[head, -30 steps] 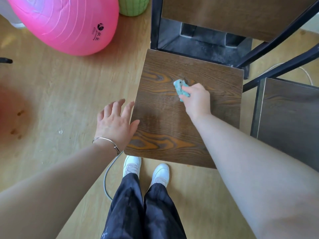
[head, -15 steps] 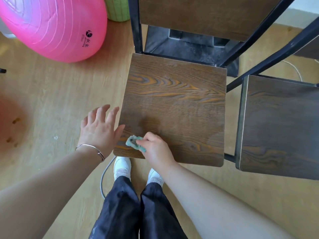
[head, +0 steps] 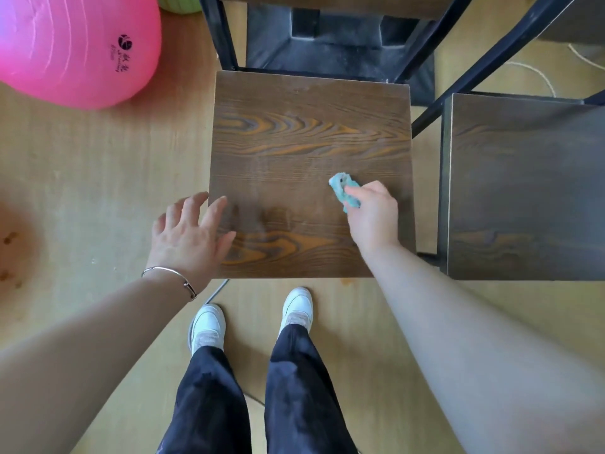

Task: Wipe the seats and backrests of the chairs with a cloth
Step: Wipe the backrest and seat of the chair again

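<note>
Head view: teal cloth [head: 340, 187] beneath right-hand fingers [head: 363, 191], on chair seat [head: 294, 142].

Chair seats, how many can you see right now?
2. The middle seat is under the right hand and its cloth. The right seat stands beside it, cut by the picture's edge. Others may lie out of view.

It looked like a room in a home or a small gym corner: a pale wood-look floor [head: 98, 165] with brown stains [head: 9, 239], a big pink exercise ball [head: 65, 44], a plain wood-grain chair [head: 311, 142] on a black metal frame [head: 222, 34], a second chair [head: 523, 191] just beside it, and a white cord [head: 537, 72] lying loose behind them.
</note>
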Demonstrator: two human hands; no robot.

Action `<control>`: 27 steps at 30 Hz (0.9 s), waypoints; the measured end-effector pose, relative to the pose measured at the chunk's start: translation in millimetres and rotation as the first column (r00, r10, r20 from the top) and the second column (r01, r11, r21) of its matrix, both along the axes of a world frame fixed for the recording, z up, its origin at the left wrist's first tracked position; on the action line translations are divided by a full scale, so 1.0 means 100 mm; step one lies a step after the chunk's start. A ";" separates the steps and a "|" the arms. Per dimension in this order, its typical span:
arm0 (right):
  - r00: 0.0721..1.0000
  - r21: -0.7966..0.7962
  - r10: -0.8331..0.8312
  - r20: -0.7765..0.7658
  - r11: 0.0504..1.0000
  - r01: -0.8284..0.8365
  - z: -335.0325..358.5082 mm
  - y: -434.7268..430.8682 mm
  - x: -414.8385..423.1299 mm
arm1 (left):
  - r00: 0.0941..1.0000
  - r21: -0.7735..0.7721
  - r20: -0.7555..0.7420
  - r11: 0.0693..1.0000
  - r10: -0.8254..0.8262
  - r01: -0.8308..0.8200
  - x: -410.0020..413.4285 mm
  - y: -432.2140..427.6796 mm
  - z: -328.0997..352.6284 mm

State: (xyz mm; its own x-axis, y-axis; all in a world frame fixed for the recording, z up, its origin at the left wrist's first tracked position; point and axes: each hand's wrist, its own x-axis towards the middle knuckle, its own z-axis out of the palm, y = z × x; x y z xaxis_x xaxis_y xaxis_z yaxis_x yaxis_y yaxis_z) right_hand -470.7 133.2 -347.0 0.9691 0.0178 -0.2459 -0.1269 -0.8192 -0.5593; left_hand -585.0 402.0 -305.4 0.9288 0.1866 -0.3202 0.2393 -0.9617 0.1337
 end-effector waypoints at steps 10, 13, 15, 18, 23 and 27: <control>0.994 0.163 0.082 0.073 0.982 -0.093 0.07 0.52 -1.02 | 1.000 0.038 -0.027 0.999 -0.008 0.009 -0.22 0.25 0.15; 0.954 0.009 -0.244 0.174 0.969 0.247 0.12 -0.18 -0.92 | 0.999 0.032 -0.035 0.999 -0.021 0.022 -0.29 0.34 0.15; 0.910 -0.083 -0.389 0.146 0.911 0.403 0.14 -0.57 -0.88 | 0.999 0.022 -0.047 0.999 -0.023 0.024 -0.33 0.38 0.13; 0.879 -0.155 -0.472 0.071 0.865 0.478 0.03 -0.66 -0.88 | 0.997 0.017 -0.070 0.999 -0.035 0.036 -0.40 0.45 0.07; 0.953 -0.079 -0.292 0.083 0.951 0.298 -0.04 0.21 -1.13 | 0.997 0.004 -0.068 1.000 -0.020 0.020 -0.51 0.64 0.00; 0.990 0.019 -0.109 0.094 0.994 0.108 -0.06 1.05 -1.43 | 0.999 0.005 -0.053 1.000 0.003 -0.002 -0.59 0.84 0.03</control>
